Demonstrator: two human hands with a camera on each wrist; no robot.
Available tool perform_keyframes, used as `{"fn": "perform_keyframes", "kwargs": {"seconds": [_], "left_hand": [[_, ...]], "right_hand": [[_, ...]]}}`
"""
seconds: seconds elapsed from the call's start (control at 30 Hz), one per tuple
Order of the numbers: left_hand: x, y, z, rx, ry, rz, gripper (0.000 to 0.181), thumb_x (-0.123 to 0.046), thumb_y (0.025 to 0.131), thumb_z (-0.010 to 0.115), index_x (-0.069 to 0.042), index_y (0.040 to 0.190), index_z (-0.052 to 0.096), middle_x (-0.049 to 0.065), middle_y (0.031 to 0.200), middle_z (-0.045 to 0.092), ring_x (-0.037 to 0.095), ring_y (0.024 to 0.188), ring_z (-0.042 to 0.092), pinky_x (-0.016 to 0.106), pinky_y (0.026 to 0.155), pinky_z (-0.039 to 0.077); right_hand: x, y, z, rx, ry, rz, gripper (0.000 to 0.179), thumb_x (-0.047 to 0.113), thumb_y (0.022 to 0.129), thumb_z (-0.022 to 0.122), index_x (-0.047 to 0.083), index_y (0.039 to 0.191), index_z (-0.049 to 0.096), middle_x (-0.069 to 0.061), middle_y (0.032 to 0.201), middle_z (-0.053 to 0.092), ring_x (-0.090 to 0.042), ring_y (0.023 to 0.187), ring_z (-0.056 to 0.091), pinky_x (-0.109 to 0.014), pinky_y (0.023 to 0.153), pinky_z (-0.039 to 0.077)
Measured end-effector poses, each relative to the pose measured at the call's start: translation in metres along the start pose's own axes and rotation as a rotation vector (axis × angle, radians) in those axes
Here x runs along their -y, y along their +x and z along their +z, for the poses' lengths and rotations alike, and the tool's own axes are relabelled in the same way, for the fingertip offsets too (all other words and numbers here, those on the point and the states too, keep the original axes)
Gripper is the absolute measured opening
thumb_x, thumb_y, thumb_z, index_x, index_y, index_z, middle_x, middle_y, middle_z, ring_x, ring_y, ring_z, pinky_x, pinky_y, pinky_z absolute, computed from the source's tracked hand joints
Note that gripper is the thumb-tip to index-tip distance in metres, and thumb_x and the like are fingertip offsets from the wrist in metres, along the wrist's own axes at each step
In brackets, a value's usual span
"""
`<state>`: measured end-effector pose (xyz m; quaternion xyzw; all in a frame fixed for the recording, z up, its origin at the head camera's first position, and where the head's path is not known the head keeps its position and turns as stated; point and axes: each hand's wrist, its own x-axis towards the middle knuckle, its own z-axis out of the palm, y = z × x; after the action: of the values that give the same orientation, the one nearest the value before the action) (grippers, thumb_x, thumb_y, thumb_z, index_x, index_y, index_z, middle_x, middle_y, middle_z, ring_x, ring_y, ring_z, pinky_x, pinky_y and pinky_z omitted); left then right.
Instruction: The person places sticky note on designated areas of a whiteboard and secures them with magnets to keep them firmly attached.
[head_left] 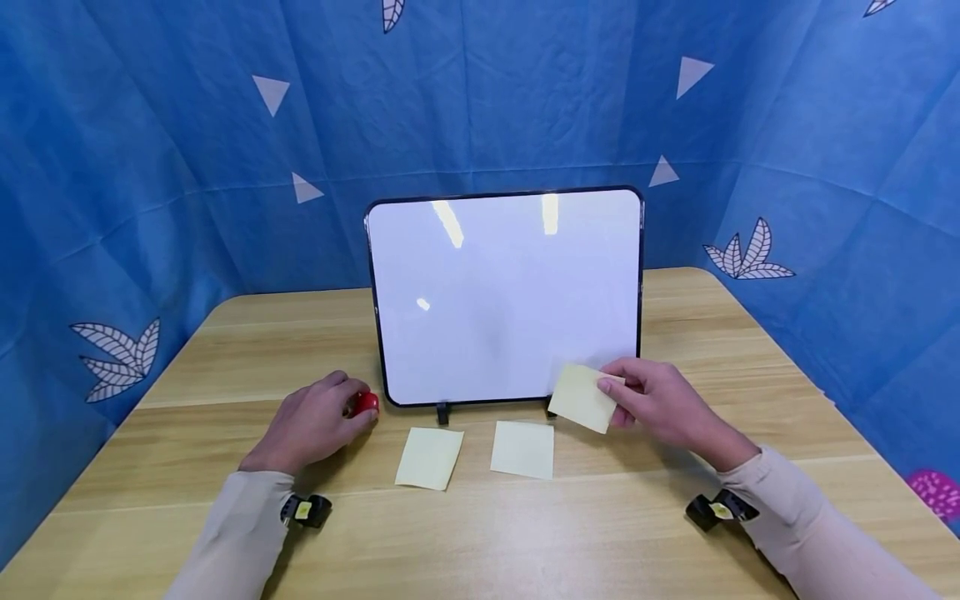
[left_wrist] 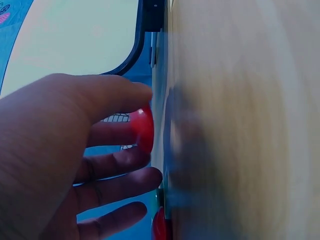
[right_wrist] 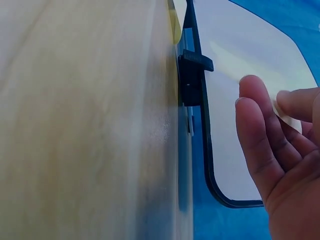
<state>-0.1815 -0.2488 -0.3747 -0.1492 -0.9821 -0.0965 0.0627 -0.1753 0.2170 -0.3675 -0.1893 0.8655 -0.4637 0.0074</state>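
Observation:
My left hand [head_left: 311, 421] is low over the table, left of the whiteboard's bottom corner. Its thumb and fingers pinch a small glossy red round magnet [left_wrist: 144, 130], with the other fingers spread. A second red piece [left_wrist: 159, 226] lies beyond on the table, only partly seen in the left wrist view. With thumb and fingers my right hand [head_left: 663, 404] pinches a pale yellow sticky note [head_left: 581, 397] by its right edge, tilted in front of the board's lower right. Two more sticky notes, a left one [head_left: 430, 458] and a middle one [head_left: 522, 450], lie on the table.
A whiteboard [head_left: 502, 308] with a black frame stands upright on small black feet [head_left: 442, 413] towards the back of the wooden table [head_left: 480, 542]. Blue patterned cloth [head_left: 525, 100] hangs behind and along the sides.

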Motion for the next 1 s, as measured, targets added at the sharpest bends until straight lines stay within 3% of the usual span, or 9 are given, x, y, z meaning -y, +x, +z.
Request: {"fn": "perform_keyframes", "kwargs": {"seconds": [0.27,0.6,1.0], "left_hand": [[-0.0006,-0.0009,-0.0004,-0.022,-0.009,-0.022,0.036,-0.036,0.087,0.075,-0.007,0.108,0.07,0.005,0.099,0.063,0.02,0.081,0.058,0.045,0.076,0.055],[-0.002,-0.0013,-0.0011,-0.021,-0.018,-0.031,0.036,-0.036,0.087,0.075,-0.008,0.108,0.069,0.005,0.1,0.062,0.019,0.081,0.058,0.044,0.075,0.055],[-0.0027,-0.0012,-0.0033,-0.085,-0.021,0.009,0.037,-0.038,0.09,0.071,-0.007,0.11,0.068,0.006,0.101,0.063,0.017,0.078,0.057,0.038,0.069,0.054]], "right_hand": [[-0.0017,0.0015,-0.0013,-0.035,0.024,-0.008,0.019,0.018,0.102,0.061,0.001,0.108,0.068,-0.005,0.073,0.069,-0.022,0.063,0.066,-0.04,0.059,0.057],[-0.0019,0.0005,-0.0015,-0.088,0.032,-0.02,0.02,0.023,0.101,0.063,0.005,0.108,0.069,-0.004,0.073,0.069,-0.022,0.063,0.066,-0.038,0.06,0.057],[-0.0042,0.0016,-0.0037,-0.19,0.1,-0.008,0.025,0.017,0.101,0.063,-0.002,0.117,0.066,-0.011,0.077,0.069,-0.021,0.063,0.068,-0.035,0.058,0.058]]}}
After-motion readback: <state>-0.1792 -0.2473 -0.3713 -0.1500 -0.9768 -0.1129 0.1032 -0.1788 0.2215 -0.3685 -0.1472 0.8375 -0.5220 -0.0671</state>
